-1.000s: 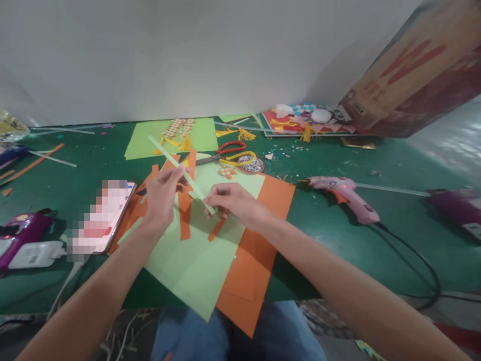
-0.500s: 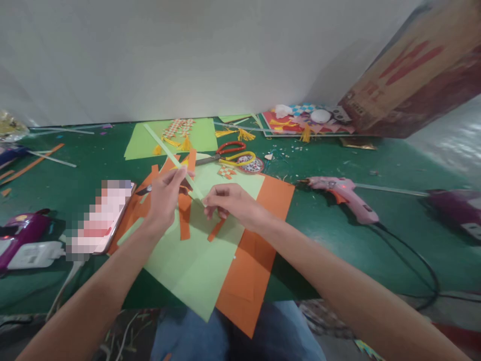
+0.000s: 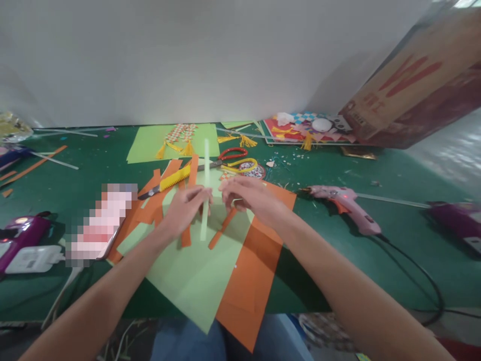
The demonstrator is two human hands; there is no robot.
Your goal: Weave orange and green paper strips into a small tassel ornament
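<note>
Between the thumb and fingers of my left hand [image 3: 191, 203] is a pale green paper strip [image 3: 206, 165], held nearly upright. My right hand [image 3: 248, 194] is just to its right, apart from the strip, its fingers curled together; what they hold, if anything, is hidden. Below that hand a narrow orange strip [image 3: 222, 229] lies on a light green sheet [image 3: 188, 281]. Wider orange strips [image 3: 194, 170] lie around my left hand. An orange sheet [image 3: 248, 281] shows under the green one. Beyond my hands lie a yellow-handled cutter [image 3: 175, 177] and scissors [image 3: 237, 159] with red and yellow handles.
A phone [image 3: 105, 220] and a white charger [image 3: 33, 259] are at left. A pink glue gun [image 3: 345, 200] with its cord lies right. Woven pieces with yellow tassels [image 3: 182, 133] rest on green paper at the back, near a bead dish [image 3: 254, 170]. A printed paper bag [image 3: 413, 85] stands back right.
The pale green strip has turned from a slant to nearly upright. My right hand has let go of its lower end and moved slightly up and right. More of the yellow cutter shows.
</note>
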